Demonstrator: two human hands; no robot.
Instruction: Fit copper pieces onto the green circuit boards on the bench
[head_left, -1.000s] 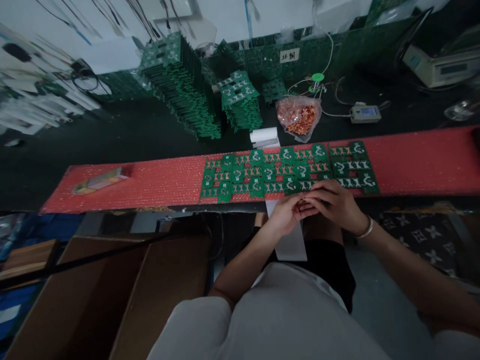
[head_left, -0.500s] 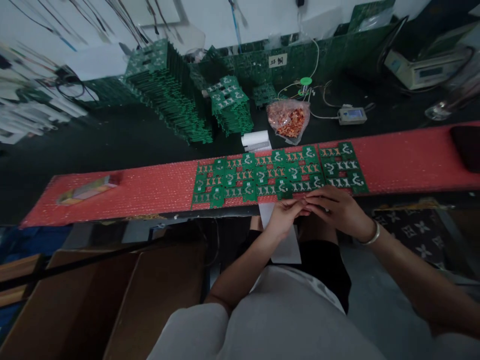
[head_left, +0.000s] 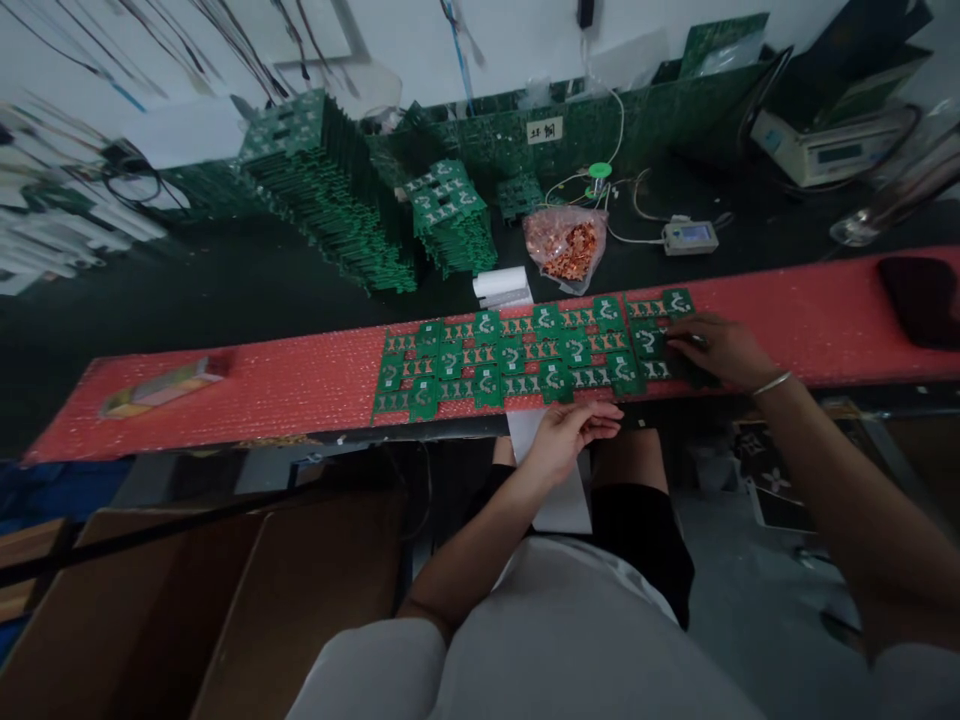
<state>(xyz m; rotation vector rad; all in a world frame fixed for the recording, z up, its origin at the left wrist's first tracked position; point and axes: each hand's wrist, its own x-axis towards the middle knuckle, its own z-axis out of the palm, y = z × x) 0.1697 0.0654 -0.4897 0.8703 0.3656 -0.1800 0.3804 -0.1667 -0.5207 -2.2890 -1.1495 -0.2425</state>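
- Flat green circuit boards (head_left: pixel 541 350) in rows on red bubble-wrap sheet (head_left: pixel 300 375)
- My right hand (head_left: pixel 726 352) over rightmost ones, grip hidden, can't tell
- My left hand (head_left: pixel 566 438) at near edge, fingers bunched, hold unclear

The circuit boards (head_left: pixel 512 355) are green with white markings and copper-orange rows, on a red sheet (head_left: pixel 300 378). The table (head_left: pixel 247 265) is black; the bagged pieces (head_left: pixel 571 252) are coppery orange under pinkish, see-through plastic (head_left: pixel 541 228). A green spool (head_left: pixel 600 172), silvery bracelet (head_left: pixel 772 383), light grey shirt (head_left: pixel 585 630) and black shorts (head_left: pixel 645 530) also show.
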